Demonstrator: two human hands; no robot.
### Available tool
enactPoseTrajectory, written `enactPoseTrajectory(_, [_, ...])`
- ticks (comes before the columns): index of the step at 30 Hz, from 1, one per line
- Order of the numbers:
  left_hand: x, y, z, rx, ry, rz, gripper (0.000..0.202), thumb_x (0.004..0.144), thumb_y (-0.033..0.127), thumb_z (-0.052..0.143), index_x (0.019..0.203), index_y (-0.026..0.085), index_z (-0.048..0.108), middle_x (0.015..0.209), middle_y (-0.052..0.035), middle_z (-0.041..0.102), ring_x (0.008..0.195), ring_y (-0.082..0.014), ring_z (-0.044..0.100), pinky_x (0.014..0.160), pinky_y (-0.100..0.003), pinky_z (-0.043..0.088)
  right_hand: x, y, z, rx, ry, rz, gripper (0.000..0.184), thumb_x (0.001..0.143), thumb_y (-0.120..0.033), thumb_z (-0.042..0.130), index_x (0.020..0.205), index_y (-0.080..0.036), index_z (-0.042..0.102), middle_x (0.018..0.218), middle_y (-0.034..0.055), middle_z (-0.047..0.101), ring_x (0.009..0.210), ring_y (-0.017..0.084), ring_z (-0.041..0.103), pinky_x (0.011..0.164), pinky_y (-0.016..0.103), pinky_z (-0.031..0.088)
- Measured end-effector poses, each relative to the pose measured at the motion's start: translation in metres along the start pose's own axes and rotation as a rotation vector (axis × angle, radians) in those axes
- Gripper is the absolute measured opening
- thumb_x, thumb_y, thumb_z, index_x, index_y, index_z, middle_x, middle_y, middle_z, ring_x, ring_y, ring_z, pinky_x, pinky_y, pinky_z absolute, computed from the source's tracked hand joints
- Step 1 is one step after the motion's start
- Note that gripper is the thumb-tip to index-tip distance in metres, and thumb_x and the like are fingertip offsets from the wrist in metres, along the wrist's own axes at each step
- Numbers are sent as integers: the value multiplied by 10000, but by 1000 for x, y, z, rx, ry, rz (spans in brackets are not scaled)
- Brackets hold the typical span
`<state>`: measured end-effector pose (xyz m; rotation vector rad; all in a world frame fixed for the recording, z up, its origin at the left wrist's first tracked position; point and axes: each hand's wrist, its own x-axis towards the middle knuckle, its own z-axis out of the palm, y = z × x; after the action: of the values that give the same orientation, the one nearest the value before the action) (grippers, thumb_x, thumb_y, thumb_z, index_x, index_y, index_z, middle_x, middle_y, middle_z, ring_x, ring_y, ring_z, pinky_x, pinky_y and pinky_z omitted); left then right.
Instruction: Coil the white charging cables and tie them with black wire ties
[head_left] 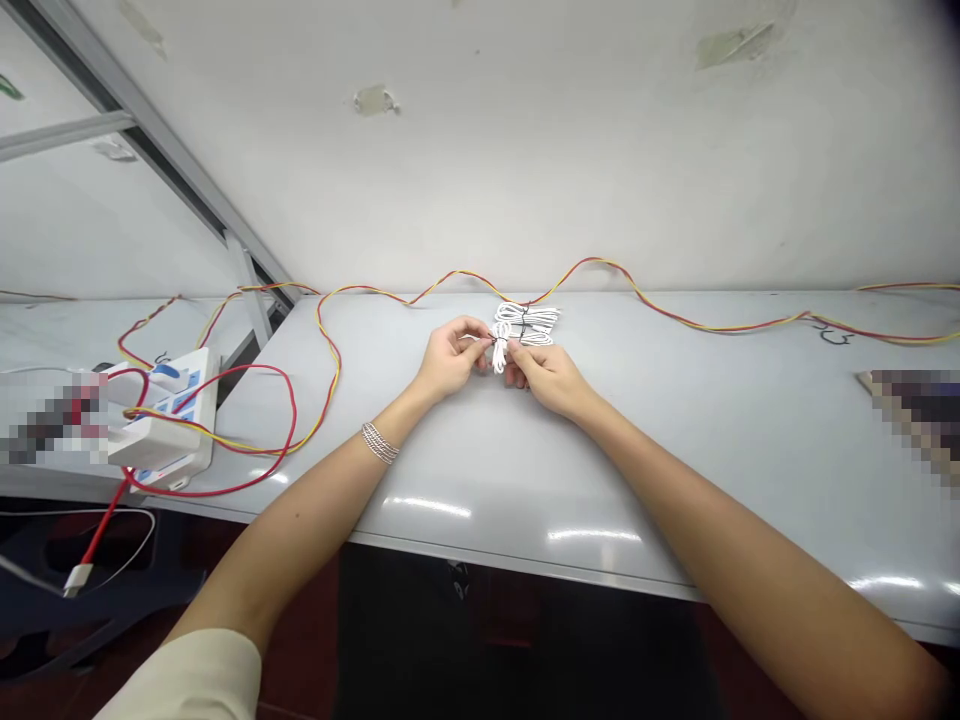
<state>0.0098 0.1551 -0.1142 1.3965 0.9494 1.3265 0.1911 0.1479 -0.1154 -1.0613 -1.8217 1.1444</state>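
A coiled white cable (525,325) lies on the white table (450,470), bound at its middle by a thin black tie (523,325). My left hand (450,360) and my right hand (544,378) meet at the near left of the coil. The fingertips of both hands pinch a thin strand and the white loops there. The fingers hide what exactly they grip. A silver bracelet (379,442) circles my left wrist.
A twisted red and yellow wire (592,280) runs along the table's back edge and loops around a white power strip (161,420) at the left. A red cable with a white plug (79,578) hangs below the table edge. Blurred objects sit at both sides.
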Motion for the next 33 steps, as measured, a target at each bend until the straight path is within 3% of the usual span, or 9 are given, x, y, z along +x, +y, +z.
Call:
enactPoseTrajectory(5, [1, 1, -2, 34, 40, 3, 249, 711, 297, 819, 802, 142, 648, 783, -19, 658, 490, -61, 520, 483, -225, 411, 0, -5, -4, 168, -3, 0, 704, 815, -826, 462, 643, -160, 608, 644, 57, 594, 551, 127, 516, 560, 279, 432])
enactPoseTrajectory(10, [2, 3, -3, 16, 44, -32, 284, 670, 334, 841, 781, 138, 668, 717, -16, 660, 463, -57, 490, 457, -216, 386, -3, -9, -4, 162, 16, -45, 605, 815, -733, 573, 631, -156, 598, 687, 49, 616, 543, 102, 490, 532, 258, 408])
enactPoseTrajectory(16, [-2, 5, 0, -4, -19, -107, 314, 640, 348, 861, 772, 135, 672, 612, 1, 608, 468, -65, 474, 455, -211, 372, -3, -9, 0, 199, 113, -84, 476, 817, -606, 661, 900, -143, 732, 676, 21, 599, 525, 88, 464, 492, 241, 395])
enactPoseTrajectory(23, [-3, 13, 2, -91, 24, -120, 389, 604, 304, 877, 871, 138, 647, 776, -25, 674, 542, -73, 542, 468, -197, 402, 0, -5, -1, 214, 134, 17, 672, 818, -727, 591, 1193, -174, 656, 699, 5, 551, 525, 107, 499, 474, 250, 415])
enactPoseTrajectory(26, [-2, 14, 1, -118, 52, -131, 393, 591, 290, 870, 861, 141, 627, 758, -9, 663, 509, -53, 505, 448, -190, 375, 1, -3, 0, 121, 85, -15, 681, 843, -794, 471, 991, -162, 677, 694, 16, 546, 566, 113, 498, 520, 254, 406])
enactPoseTrajectory(29, [-1, 14, 0, -126, 68, -142, 411, 576, 295, 868, 855, 146, 605, 762, 0, 653, 482, -37, 474, 441, -192, 360, 1, -2, -1, 1, 14, -41, 725, 883, -811, 339, 689, -150, 567, 637, 24, 511, 585, 111, 467, 565, 262, 367])
enactPoseTrajectory(33, [0, 12, 0, -102, 86, -141, 409, 580, 302, 865, 843, 151, 590, 762, 3, 642, 469, -29, 453, 436, -191, 340, -2, -7, -2, -56, -80, -89, 695, 907, -778, 323, 600, -165, 435, 588, -4, 397, 566, 95, 363, 563, 266, 291])
